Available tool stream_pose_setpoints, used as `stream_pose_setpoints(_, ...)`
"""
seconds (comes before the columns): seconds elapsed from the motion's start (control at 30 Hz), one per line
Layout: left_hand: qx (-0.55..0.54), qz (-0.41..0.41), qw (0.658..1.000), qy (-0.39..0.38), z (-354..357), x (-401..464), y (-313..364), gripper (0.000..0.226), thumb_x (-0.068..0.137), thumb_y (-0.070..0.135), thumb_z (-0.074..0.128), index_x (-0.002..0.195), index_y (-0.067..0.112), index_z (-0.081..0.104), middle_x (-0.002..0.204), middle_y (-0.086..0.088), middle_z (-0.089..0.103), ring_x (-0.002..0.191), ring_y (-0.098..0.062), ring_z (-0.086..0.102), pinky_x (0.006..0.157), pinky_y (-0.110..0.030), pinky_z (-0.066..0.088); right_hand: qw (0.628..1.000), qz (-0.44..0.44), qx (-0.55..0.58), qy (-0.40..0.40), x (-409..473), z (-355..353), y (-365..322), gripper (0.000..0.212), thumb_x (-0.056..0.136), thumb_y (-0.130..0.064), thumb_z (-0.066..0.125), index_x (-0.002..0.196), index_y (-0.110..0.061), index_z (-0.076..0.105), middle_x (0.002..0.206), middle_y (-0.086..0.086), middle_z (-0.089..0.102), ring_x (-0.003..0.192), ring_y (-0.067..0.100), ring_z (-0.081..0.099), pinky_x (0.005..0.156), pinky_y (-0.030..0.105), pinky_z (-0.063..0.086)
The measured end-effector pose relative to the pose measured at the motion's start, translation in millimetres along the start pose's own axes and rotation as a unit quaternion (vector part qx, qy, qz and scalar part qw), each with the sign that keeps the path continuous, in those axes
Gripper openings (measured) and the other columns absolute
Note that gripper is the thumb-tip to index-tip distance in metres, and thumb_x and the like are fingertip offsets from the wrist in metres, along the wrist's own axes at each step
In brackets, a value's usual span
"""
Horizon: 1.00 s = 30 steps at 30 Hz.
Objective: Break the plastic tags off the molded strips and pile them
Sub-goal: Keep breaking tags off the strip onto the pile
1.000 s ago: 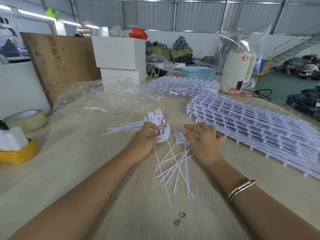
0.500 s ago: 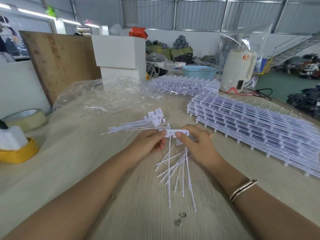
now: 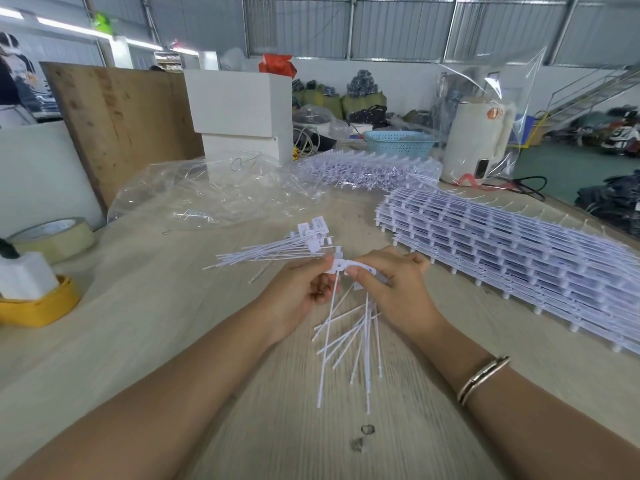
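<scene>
Head view: I pinch one strip [image 3: 349,266] between left hand [image 3: 301,292] and right hand [image 3: 394,289], above the table [image 3: 138,323].
Tags feel light, thin, springy; I judge gripping at the heads best. Pile [image 3: 277,251] just beyond; uncut strips stack [image 3: 502,251] far right.
</scene>
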<state>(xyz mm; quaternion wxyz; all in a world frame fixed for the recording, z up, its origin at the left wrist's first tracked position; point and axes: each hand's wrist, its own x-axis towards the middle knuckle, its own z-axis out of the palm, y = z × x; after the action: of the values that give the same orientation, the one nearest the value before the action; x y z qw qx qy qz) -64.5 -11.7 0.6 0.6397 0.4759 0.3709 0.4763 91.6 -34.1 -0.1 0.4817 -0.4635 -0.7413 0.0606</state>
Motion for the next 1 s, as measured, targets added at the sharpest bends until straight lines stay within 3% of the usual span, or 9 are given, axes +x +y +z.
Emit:
stream_pose_setpoints(0.17,-0.145,-0.054,0.986,0.064,-14,6,10,0.021,0.094,0.019,0.051,0.076,0.013,0.058,0.057,0.002,0.056,0.049,-0.006,0.049,0.046,-0.015,0.041,0.998,0.017,0.019,0.063,-1,-1,2,0.018,0.087,-0.037,0.056,0.075,-0.051,0.057,0.068,-0.026,0.057,0.083,0.001,0.052,0.087,0.017,0.014)
stream_pose_setpoints(0.27,0.098,0.029,0.992,0.079,-23,9,10,0.028,0.097,0.027,0.048,0.071,0.017,0.056,0.055,0.007,0.059,0.046,-0.003,0.050,0.047,-0.014,0.038,0.991,0.103,0.056,0.070,2,-2,10,0.023,0.091,-0.031,0.060,0.071,-0.044,0.057,0.070,-0.024,0.058,0.087,0.015,0.054,0.092,0.021,0.016)
stream_pose_setpoints(0.37,0.319,0.120,0.934,0.108,-19,13,4,0.038,0.094,0.036,0.052,0.062,0.016,0.055,0.048,0.011,0.057,0.045,0.001,0.050,0.051,-0.011,0.040,0.987,0.148,-0.024,0.056,7,-4,20,0.020,0.093,-0.031,0.055,0.074,-0.037,0.056,0.079,-0.016,0.056,0.091,0.017,0.053,0.094,0.038,0.024)
stream_pose_setpoints(0.47,0.404,0.166,0.893,0.109,-5,20,-4,0.043,0.089,0.041,0.057,0.065,0.006,0.059,0.053,0.006,0.057,0.052,-0.008,0.052,0.062,-0.022,0.041,0.974,0.192,-0.120,0.018,11,-3,33,0.019,0.095,-0.038,0.049,0.092,-0.031,0.067,0.098,-0.005,0.055,0.110,0.024,0.046,0.099,0.042,0.025)
stream_pose_setpoints(0.6,0.433,0.153,0.883,0.103,5,23,-10,0.041,0.091,0.050,0.049,0.098,0.012,0.063,0.083,0.003,0.065,0.082,-0.016,0.061,0.076,-0.032,0.045,0.954,0.238,-0.183,-0.011,11,-2,41,0.041,0.096,-0.047,0.039,0.130,-0.030,0.053,0.129,0.000,0.050,0.125,0.023,0.034,0.095,0.037,0.017)
stream_pose_setpoints(0.67,0.460,0.143,0.868,0.121,1,19,-8,0.042,0.093,0.055,0.039,0.103,0.018,0.055,0.085,0.008,0.058,0.088,-0.016,0.058,0.074,-0.031,0.041,0.962,0.221,-0.157,0.028,12,-6,37,0.036,0.097,-0.044,0.038,0.120,-0.026,0.059,0.120,-0.001,0.055,0.119,0.023,0.042,0.093,0.038,0.018)
stream_pose_setpoints(0.77,0.555,0.128,0.809,0.146,-6,7,-5,0.049,0.091,0.062,0.027,0.096,0.019,0.049,0.090,0.003,0.057,0.089,-0.022,0.057,0.076,-0.035,0.041,0.967,0.197,-0.148,0.066,12,-23,35,0.038,0.098,-0.041,0.035,0.080,-0.016,0.058,0.076,-0.004,0.059,0.076,0.020,0.056,0.083,0.037,0.032)
stream_pose_setpoints(0.87,0.685,0.066,0.718,0.102,-7,-4,1,0.076,0.087,0.069,0.011,0.100,0.011,0.058,0.101,-0.008,0.062,0.096,-0.028,0.057,0.091,-0.042,0.040,0.951,0.255,-0.166,-0.048,10,-49,28,0.060,0.098,-0.046,0.032,0.064,-0.009,0.065,0.055,0.006,0.061,0.045,0.014,0.049,0.059,0.027,0.043)
stream_pose_setpoints(1.0,0.732,0.058,0.677,0.048,10,-10,-2,0.081,0.078,0.080,0.008,0.080,0.016,0.059,0.101,-0.007,0.058,0.097,-0.026,0.054,0.088,-0.041,0.039,0.914,0.225,-0.184,-0.283,4,-50,10,0.038,0.102,-0.032,0.032,0.084,-0.012,0.060,0.062,-0.003,0.048,0.056,0.010,0.046,0.067,0.026,0.045)
